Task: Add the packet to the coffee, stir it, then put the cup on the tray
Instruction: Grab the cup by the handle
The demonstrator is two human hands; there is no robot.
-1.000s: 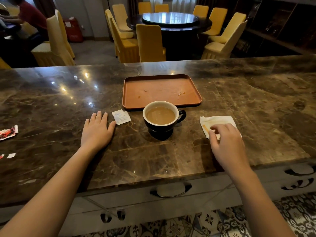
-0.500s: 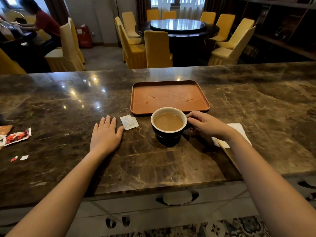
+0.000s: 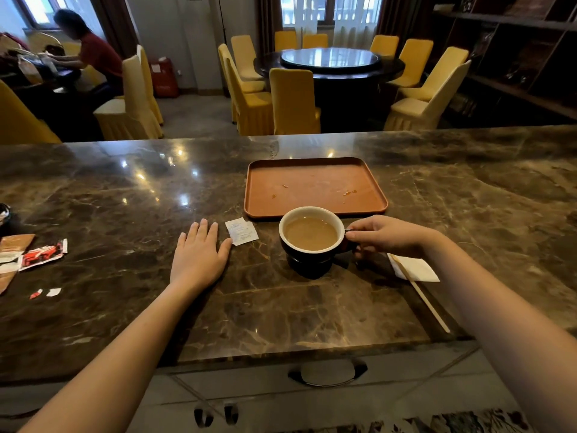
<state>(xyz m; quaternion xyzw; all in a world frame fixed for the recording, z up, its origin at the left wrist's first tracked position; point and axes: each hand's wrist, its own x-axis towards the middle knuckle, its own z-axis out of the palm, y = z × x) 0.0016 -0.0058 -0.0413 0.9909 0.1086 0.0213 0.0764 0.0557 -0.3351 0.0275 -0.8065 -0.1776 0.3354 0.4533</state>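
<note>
A black cup (image 3: pixel 309 260) with a white inside holds milky coffee and sits on the marble counter just in front of the brown tray (image 3: pixel 315 214). My right hand (image 3: pixel 384 237) is closed on the cup's handle at its right side. My left hand (image 3: pixel 199 254) lies flat on the counter, fingers apart, left of the cup. A small white packet (image 3: pixel 242 231), torn, lies between my left hand and the cup. The tray holds only a few drips.
A white napkin (image 3: pixel 415 268) with a wooden stir stick (image 3: pixel 421 295) lies right of the cup, under my right forearm. Red and brown wrappers (image 3: pixel 37 253) lie at the counter's left edge. Yellow chairs, a round table and a seated person are beyond the counter.
My right hand left the stick on the napkin, moved left to the cup and closed on its handle. My left hand stayed flat on the counter.
</note>
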